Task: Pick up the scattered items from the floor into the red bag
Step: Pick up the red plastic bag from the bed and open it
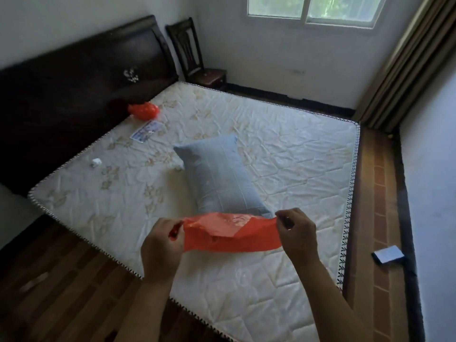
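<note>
Both hands up over the near edge of the bed [283, 144]. Left hand [164, 245] pinches one end of the red bag [229, 234], fingers curled round the plastic; right hand [297, 233] pinches the other end between thumb and fingertips. Bag is stretched flat between them, in the air just above the mattress, its mouth partly parted along the top. Behind it, a blue-grey pillow [218, 176] lies on the mattress, its near end just beyond the bag. Farther up the bed, near the dark headboard [81, 77]: a second red bag, bunched [143, 110], a flat printed packet [146, 130] just beside it, and a small white object [96, 162] near the left edge, too small to identify. On the floor [380, 193] to the right of the bed, a small blue-and-white box [388, 253] lies close to the wall. A dark wooden chair [195, 58] stands in the far corner under the window [313, 9]; a curtain [404, 67] hangs at the right.
</note>
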### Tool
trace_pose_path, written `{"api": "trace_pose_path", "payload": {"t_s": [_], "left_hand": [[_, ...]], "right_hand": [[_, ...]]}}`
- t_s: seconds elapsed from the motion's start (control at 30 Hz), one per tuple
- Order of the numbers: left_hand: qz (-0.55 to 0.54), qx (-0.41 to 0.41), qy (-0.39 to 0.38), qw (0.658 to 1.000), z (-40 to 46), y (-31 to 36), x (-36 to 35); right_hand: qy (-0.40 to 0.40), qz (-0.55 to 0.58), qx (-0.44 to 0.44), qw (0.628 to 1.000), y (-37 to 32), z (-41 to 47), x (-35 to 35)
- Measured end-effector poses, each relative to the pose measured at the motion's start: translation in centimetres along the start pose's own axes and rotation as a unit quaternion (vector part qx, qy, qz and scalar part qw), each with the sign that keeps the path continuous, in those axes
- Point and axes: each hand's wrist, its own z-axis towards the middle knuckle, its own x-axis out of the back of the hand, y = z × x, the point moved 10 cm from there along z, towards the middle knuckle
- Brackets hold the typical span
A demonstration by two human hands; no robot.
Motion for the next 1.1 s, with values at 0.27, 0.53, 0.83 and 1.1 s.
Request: {"api": "trace_pose_path", "payload": {"t_s": [0.27, 0.53, 0.83, 1.1], "left_hand": [[0.030, 0.032, 0.114, 0.993, -2.0, -6.2, 13.7], [0.071, 0.131, 0.225, 0.963, -11.5, -16.4, 29.9], [0.116, 0.241, 0.295, 0.917, -22.9, -23.6, 42.9], [0.108, 0.318, 0.358, 0.871, -31.4, -27.2, 47.0]], "right_hand": [[-0.047, 0.038, 0.086, 0.994, -11.5, -1.5, -5.9], [-0.162, 0.067, 0.190, 0.966, -28.3, -10.0, -14.7], [-0.245, 0.130, 0.277, 0.920, -42.7, -19.8, -21.5], [-0.340, 0.142, 0.372, 0.852, -50.5, -26.7, -27.9]]}}
